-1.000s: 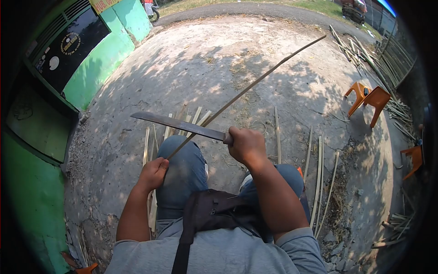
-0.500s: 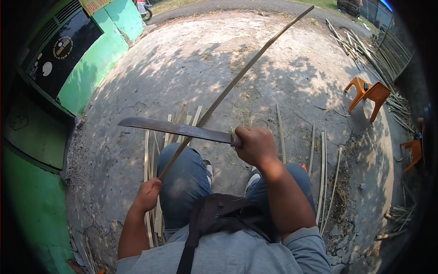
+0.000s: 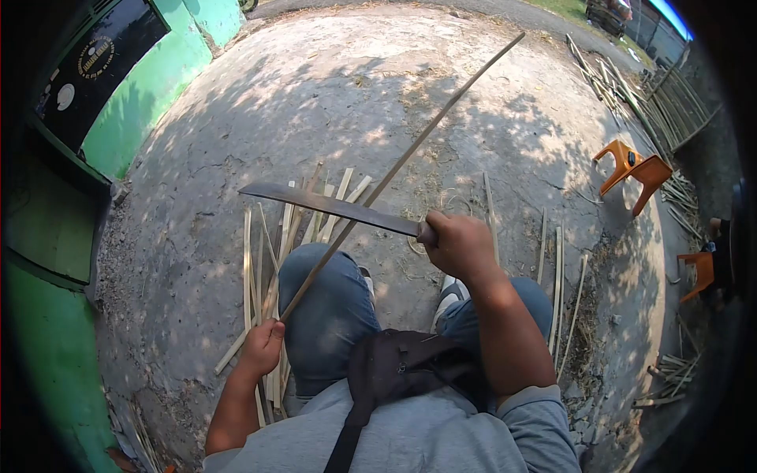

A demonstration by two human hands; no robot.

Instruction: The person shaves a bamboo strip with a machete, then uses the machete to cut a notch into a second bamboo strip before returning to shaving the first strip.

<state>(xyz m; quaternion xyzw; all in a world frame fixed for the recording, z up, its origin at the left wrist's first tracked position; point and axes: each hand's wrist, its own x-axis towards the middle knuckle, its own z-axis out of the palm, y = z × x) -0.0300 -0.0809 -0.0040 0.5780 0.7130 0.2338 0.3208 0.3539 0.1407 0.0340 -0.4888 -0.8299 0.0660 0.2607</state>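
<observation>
My right hand [image 3: 464, 246] grips the handle of a machete [image 3: 327, 206], its long blade pointing left and tilted slightly up. In my left hand [image 3: 262, 347], beside my left knee, is the lower end of a long thin bamboo strip [image 3: 426, 134]. The strip slants away from me, up and to the right. Where they cross, above my left knee, the blade overlaps the strip. Fingers of both hands are closed. More pale bamboo strips [image 3: 250, 272] lie on the ground around my left leg, partly hidden by the leg and arm.
Several strips [image 3: 558, 272] lie right of my right leg. An orange plastic stool [image 3: 648, 175] stands farther right, with bamboo piles [image 3: 611, 91] beyond and cut pieces [image 3: 674, 370] nearer. A green wall [image 3: 146, 118] is at left; concrete ground [image 3: 300, 118] spreads ahead.
The machete and my right hand have shifted a little right in view. The held strip's far tip sits lower. Strips by my left leg lie differently, with one now sticking out at the lower left.
</observation>
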